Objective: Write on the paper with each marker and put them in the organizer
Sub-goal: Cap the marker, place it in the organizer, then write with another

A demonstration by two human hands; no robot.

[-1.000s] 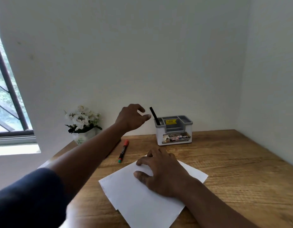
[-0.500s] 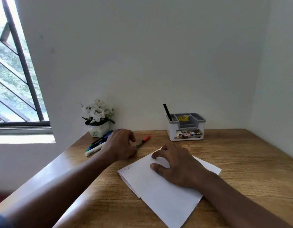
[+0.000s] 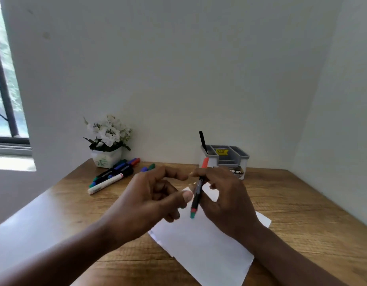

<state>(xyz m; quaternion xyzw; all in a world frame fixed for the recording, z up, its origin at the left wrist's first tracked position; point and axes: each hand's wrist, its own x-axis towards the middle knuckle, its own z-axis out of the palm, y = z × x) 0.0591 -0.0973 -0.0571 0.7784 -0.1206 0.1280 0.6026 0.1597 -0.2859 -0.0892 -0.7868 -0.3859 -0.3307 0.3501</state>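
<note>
**Above the Paper: One Marker Between Two Hands**

Across the near field spreads a brown wood-grain table [image 3: 302,213], set into a corner of white walls. On its near middle lies a white sheet of paper [image 3: 209,254], turned askew. Both hands are raised over the sheet's far end. The left hand [image 3: 149,201] has loosely curled fingers, and its thumb tip is just beside a marker's barrel; whether it touches cannot be told through the blur. The right hand [image 3: 226,201] grips that slim black marker with an orange-red cap [image 3: 197,195]. Its fingers curl behind the barrel and its index finger hooks over it, with the cap uppermost and the green end lowest. Right of centre, at the far wall, stands a white-and-grey plastic organizer [image 3: 230,159] with several compartments. At far left stands a small white pot of white flowers [image 3: 106,159]. Just beside the pot lies a loose cluster of capped markers [image 3: 114,174], a white-barrelled marker [image 3: 105,183] nearest of them. A thin black marker [image 3: 202,141] leans upright in the organizer's left compartment.
</note>
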